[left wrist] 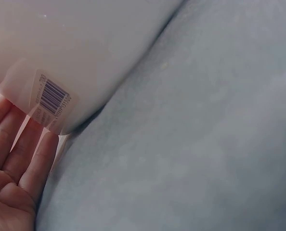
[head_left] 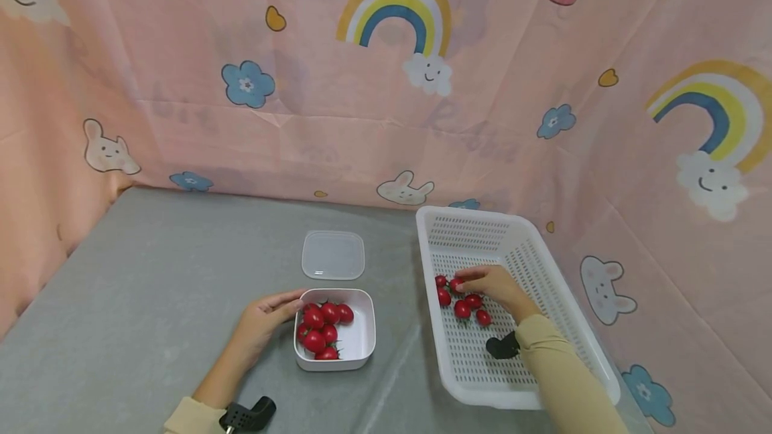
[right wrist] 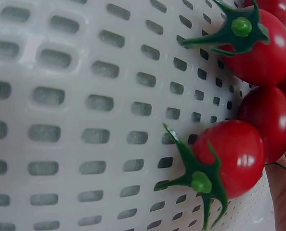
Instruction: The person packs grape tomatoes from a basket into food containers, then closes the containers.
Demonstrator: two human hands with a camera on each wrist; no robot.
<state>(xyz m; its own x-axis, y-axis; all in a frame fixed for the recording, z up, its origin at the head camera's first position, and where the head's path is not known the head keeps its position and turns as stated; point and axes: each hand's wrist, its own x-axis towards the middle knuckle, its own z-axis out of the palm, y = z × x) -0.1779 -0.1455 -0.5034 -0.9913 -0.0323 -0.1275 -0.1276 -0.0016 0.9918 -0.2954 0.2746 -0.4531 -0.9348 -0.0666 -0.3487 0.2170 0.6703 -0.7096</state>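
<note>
In the head view, my left hand (head_left: 262, 323) touches the left side of a white plastic container (head_left: 363, 333). The left wrist view shows its fingers (left wrist: 34, 163) lying fairly straight against the container's wall (left wrist: 95, 53), beside a barcode label (left wrist: 54, 98). Several red cherry tomatoes (head_left: 313, 340) with green stems sit inside, mostly toward the left. My right hand (head_left: 497, 286) reaches into a white slotted basket (head_left: 434, 353) and pinches a cherry tomato (head_left: 456, 284) between thumb and fingers. Around it lie several more cherry tomatoes (right wrist: 237, 156); the right wrist view catches only a sliver of the hand.
A translucent lid (head_left: 333, 255) lies flat on the grey cloth-covered table (head_left: 151, 300), behind the container. Close behind the table hangs a pink printed curtain (head_left: 301, 146), which also runs along both sides. The basket's raised rim stands near the right-hand curtain.
</note>
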